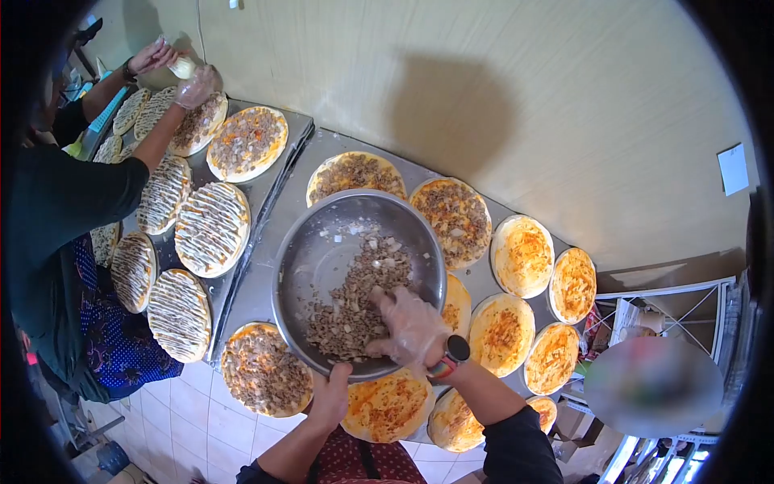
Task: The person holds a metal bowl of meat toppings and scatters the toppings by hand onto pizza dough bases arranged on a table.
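Note:
A large steel bowl holds crumbled brown meat mixed with pale chunks. My left hand, bare, grips the bowl's near rim. Inside the bowl is my right hand, in a clear plastic glove, its fingers apart and touching the meat at the right side. Below and left of the bowl lies a round flatbread topped with meat. Two more meat-topped rounds lie beyond the bowl. Several rounds with only orange sauce spread out to the right.
A co-worker at the left squeezes a white bag over rounds on a second metal table. Several rounds there carry white stripes. A wall stands behind, and a metal rack is at the right.

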{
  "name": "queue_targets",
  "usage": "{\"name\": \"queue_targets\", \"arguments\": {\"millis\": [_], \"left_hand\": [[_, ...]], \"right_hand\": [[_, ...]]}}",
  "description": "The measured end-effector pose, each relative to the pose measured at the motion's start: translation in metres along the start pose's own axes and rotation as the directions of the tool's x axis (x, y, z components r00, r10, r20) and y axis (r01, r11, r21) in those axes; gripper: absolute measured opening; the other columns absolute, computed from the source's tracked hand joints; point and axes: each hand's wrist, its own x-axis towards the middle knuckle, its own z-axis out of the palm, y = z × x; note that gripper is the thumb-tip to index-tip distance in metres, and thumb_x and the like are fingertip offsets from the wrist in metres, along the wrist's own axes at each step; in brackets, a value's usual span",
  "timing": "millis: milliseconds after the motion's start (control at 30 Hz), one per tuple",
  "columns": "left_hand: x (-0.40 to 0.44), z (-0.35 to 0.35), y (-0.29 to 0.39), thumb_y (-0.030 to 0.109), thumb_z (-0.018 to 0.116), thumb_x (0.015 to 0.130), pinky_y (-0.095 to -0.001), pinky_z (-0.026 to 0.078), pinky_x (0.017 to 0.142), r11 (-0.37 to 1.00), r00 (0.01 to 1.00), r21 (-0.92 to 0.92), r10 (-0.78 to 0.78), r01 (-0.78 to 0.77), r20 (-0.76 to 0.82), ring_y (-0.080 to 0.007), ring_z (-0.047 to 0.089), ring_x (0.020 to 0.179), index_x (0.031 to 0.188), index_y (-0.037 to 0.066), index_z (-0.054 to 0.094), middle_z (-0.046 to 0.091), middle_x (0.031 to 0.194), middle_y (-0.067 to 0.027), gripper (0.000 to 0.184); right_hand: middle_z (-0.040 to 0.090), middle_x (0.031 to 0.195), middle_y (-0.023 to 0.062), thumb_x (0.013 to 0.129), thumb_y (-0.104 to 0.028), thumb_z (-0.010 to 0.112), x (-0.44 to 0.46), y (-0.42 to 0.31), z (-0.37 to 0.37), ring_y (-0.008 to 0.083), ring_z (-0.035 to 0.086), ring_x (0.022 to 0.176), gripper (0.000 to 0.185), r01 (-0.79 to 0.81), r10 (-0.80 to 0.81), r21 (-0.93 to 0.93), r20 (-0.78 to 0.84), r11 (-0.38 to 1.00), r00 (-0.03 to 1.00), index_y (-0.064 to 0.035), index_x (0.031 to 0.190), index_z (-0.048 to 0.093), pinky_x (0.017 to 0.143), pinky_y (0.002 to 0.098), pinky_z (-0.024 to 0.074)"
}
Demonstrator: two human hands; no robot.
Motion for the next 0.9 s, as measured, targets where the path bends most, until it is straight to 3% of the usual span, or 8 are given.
{"name": "queue_targets", "arguments": {"millis": [133, 267, 333, 400, 533, 633, 700, 900], "left_hand": [[0.002, 0.011, 0.000, 0.009, 0.043, 0.072, -0.0263, 0.036, 0.074, 1.000, 1.000, -0.009, -0.020, 0.020, 0.010, -0.0143, 0.042, 0.084, 0.102, -0.001, 0.038, 0.044, 0.094, -0.0068, 0.032], [0.012, 0.008, -0.008, 0.003, 0.043, 0.070, -0.0303, 0.041, 0.072, 0.994, 0.993, -0.042, -0.096, 0.099, 0.063, -0.0176, 0.049, 0.085, 0.101, 0.003, 0.036, 0.047, 0.090, -0.0061, 0.032], [0.014, 0.009, -0.007, 0.004, 0.044, 0.070, -0.0305, 0.041, 0.071, 0.993, 0.989, -0.008, -0.113, 0.114, 0.098, -0.0171, 0.048, 0.083, 0.099, 0.003, 0.037, 0.046, 0.088, -0.0053, 0.030], [0.013, 0.012, -0.004, 0.004, 0.045, 0.070, -0.0311, 0.042, 0.069, 0.990, 0.995, -0.091, -0.103, 0.104, 0.019, -0.0170, 0.049, 0.080, 0.096, 0.003, 0.037, 0.046, 0.082, -0.0047, 0.027], [0.013, -0.005, 0.001, 0.008, 0.043, 0.073, -0.0260, 0.038, 0.072, 0.989, 0.991, -0.063, -0.135, 0.135, 0.003, -0.0138, 0.045, 0.081, 0.098, -0.001, 0.038, 0.045, 0.090, -0.0065, 0.027], [0.010, -0.013, 0.010, 0.009, 0.043, 0.074, -0.0272, 0.039, 0.070, 0.981, 0.980, -0.068, -0.185, 0.180, -0.078, -0.0143, 0.046, 0.080, 0.096, -0.001, 0.039, 0.045, 0.090, -0.0080, 0.025], [0.007, -0.009, 0.027, 0.003, 0.046, 0.070, -0.0287, 0.041, 0.064, 0.966, 0.967, -0.187, -0.206, 0.177, -0.149, -0.0152, 0.049, 0.074, 0.094, 0.004, 0.038, 0.046, 0.081, -0.0042, 0.026], [0.008, -0.017, 0.030, 0.000, 0.046, 0.069, -0.0281, 0.042, 0.066, 0.959, 0.982, -0.266, -0.137, 0.099, -0.131, -0.0157, 0.049, 0.074, 0.093, 0.004, 0.038, 0.046, 0.081, -0.0045, 0.025]], "right_hand": [[0.050, 0.088, 0.0175, 0.064, -0.018, 0.060, -0.002, 0.008, 0.012, 0.0334, 0.051, 0.072, 0.038, 0.026, -0.041, 0.061, 0.247, 0.998, 0.968, -0.0039, 0.098, 0.047, 0.066, 0.0379, 0.0422], [0.054, 0.081, 0.0111, 0.066, -0.014, 0.059, 0.013, 0.035, -0.006, 0.0244, 0.054, 0.068, 0.027, 0.072, -0.116, 0.248, 0.169, 0.966, 0.979, -0.0028, 0.089, 0.052, 0.058, 0.0331, 0.0446], [0.054, 0.071, 0.0037, 0.067, -0.012, 0.059, 0.019, 0.035, -0.042, 0.0130, 0.053, 0.059, 0.019, -0.513, 0.206, 0.774, 0.470, 0.371, 0.858, -0.0037, 0.083, 0.054, 0.052, 0.0239, 0.0424], [0.053, 0.068, 0.0006, 0.068, -0.012, 0.058, 0.023, 0.049, -0.064, 0.0061, 0.050, 0.058, 0.016, -0.498, 0.268, 0.800, 0.426, 0.334, 0.864, -0.0051, 0.083, 0.055, 0.049, 0.0182, 0.0398], [0.055, 0.066, 0.0012, 0.068, -0.010, 0.057, 0.040, 0.122, -0.066, 0.0071, 0.050, 0.058, 0.012, -0.356, 0.506, 0.850, 0.126, 0.389, 0.853, -0.0060, 0.080, 0.057, 0.050, 0.0190, 0.0410], [0.059, 0.069, 0.0041, 0.069, -0.009, 0.055, 0.070, 0.187, -0.050, 0.0080, 0.054, 0.063, 0.012, -0.547, 0.644, 0.561, 0.031, 0.621, 0.764, -0.0056, 0.079, 0.059, 0.055, 0.0196, 0.0427], [0.061, 0.075, 0.0081, 0.068, -0.008, 0.053, 0.085, 0.211, -0.039, 0.0118, 0.057, 0.070, 0.013, -0.438, 0.506, 0.264, -0.311, 0.859, 0.805, -0.0058, 0.079, 0.060, 0.060, 0.0229, 0.0441], [0.058, 0.082, 0.0130, 0.068, -0.010, 0.050, 0.098, 0.194, -0.026, 0.0253, 0.055, 0.078, 0.019, -0.456, 0.454, 0.062, -0.275, 0.888, 0.848, -0.0102, 0.083, 0.062, 0.070, 0.0316, 0.0421]]}}
